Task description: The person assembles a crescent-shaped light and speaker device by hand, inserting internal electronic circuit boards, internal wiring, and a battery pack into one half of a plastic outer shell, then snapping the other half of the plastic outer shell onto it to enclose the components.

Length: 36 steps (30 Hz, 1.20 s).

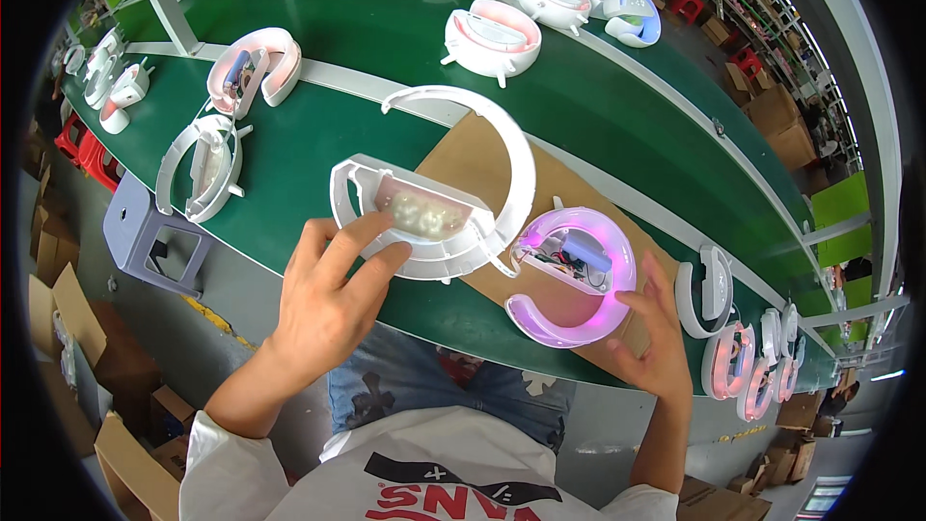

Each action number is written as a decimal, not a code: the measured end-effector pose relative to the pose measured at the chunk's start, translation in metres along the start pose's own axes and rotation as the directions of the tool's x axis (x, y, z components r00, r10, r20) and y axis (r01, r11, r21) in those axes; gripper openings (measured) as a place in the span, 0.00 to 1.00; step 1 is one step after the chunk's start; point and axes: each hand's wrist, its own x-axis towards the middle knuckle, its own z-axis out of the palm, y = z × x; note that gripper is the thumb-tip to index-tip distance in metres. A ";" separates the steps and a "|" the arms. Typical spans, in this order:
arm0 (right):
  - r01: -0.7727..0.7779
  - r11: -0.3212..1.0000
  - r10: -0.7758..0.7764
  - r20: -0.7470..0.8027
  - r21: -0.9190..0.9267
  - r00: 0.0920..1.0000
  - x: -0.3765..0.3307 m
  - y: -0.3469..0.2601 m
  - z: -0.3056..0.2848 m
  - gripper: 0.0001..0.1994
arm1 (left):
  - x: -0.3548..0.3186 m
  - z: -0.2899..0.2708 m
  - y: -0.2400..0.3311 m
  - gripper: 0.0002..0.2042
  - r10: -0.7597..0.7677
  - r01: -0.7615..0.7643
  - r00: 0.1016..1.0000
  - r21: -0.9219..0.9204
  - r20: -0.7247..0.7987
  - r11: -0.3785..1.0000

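My left hand (333,294) grips the near left rim of a white C-shaped plastic shell (524,178), its fingers bent over the edge. The shell's curved arm reaches up and round to the right, and clear rounded bumps show inside its pocket. Right of it, a C-shaped lamp (622,275) glows pink-purple on a brown cardboard sheet (453,150). The lamp's middle compartment shows wires and a blue cylindrical cell. Beside the lamp's right edge, my right hand (658,342) is open with fingers apart; whether a fingertip touches it I cannot tell.
Several similar white and pink units stand around the green bench (386,314), including a white unit (492,39) at the back and a lit pink one (728,362) at right. A grey stool (145,232) and cardboard boxes (145,468) are on the floor at left.
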 end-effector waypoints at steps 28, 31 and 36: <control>0.029 0.129 0.474 -0.087 0.991 0.876 0.093 0.066 0.010 0.16 | 0.059 0.077 0.008 0.19 0.220 0.055 0.911 -0.630 0.350 0.775; 0.019 0.130 0.531 -0.086 0.991 0.843 0.093 0.059 0.016 0.16 | 0.063 0.087 0.008 0.19 0.186 0.056 0.942 -0.676 0.280 0.735; 0.027 0.119 0.558 -0.089 0.993 0.825 0.086 0.068 0.020 0.19 | 0.071 0.104 -0.001 0.13 0.395 -0.252 0.916 -0.658 0.076 0.710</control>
